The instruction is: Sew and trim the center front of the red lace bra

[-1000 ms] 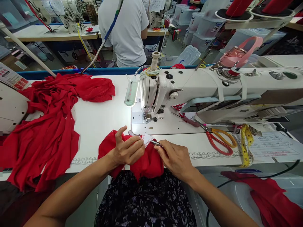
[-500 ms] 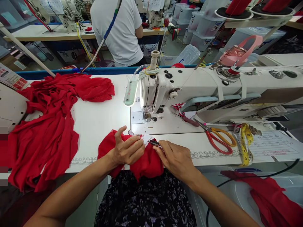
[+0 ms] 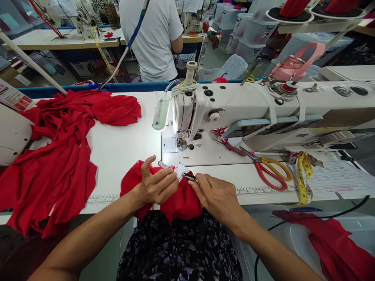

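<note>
My left hand (image 3: pixel 159 183) pinches a bunched piece of red fabric (image 3: pixel 187 203) at the table's front edge, index finger raised. A white patch with red marks (image 3: pixel 179 171), like a label, shows at its fingertips. From the right, my right hand (image 3: pixel 215 193) grips small dark thread snips (image 3: pixel 190 176), their tip against the white patch. My fingers hide most of the snips. Just behind the fabric stands the white sewing machine (image 3: pixel 234 103), its presser foot (image 3: pixel 181 145) apart from the cloth.
Red fabric (image 3: pixel 67 152) lies heaped on the left. Orange-handled scissors (image 3: pixel 271 171), a yellow tape measure (image 3: pixel 304 177) and a written paper (image 3: pixel 336 177) lie right. More red cloth (image 3: pixel 336 238) lies over a clear bin, lower right. A person in a white shirt (image 3: pixel 150 39) sits ahead.
My hands stay almost in place; the snips' tip has shifted slightly left along the white patch. The person ahead has moved a little to the right.
</note>
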Demonstrator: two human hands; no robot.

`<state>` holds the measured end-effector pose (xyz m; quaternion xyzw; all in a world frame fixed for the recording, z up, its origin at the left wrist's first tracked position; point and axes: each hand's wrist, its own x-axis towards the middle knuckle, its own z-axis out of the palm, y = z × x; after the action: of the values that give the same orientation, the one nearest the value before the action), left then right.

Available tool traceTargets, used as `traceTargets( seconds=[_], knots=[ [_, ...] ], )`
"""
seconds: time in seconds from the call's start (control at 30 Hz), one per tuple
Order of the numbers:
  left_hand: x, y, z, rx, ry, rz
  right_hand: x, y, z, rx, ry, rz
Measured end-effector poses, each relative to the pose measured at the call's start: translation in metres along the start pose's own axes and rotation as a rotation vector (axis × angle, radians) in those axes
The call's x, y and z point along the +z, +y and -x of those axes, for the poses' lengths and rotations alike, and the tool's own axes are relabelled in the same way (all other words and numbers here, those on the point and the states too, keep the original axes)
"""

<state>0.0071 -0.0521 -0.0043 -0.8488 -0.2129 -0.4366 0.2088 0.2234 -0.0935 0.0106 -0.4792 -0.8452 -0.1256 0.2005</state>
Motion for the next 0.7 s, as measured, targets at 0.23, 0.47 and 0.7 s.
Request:
traceTargets(
  seconds=[0.23, 0.47, 0.7],
  knots=[
    [-0.001, 0.000, -0.004, -0.013, 0.000, 0.015, 0.010, 0.001, 0.005, 0.100, -0.038, -0.292],
    [-0.001, -0.001, -0.004, 0.009, 0.006, 0.023, 0.014, -0.001, 0.003, 0.044, 0.032, -0.150],
    [-0.001, -0.001, -0.004, 0.004, 0.004, 0.010, 0.013, 0.001, 0.004, 0.097, -0.012, -0.327]
  ],
)
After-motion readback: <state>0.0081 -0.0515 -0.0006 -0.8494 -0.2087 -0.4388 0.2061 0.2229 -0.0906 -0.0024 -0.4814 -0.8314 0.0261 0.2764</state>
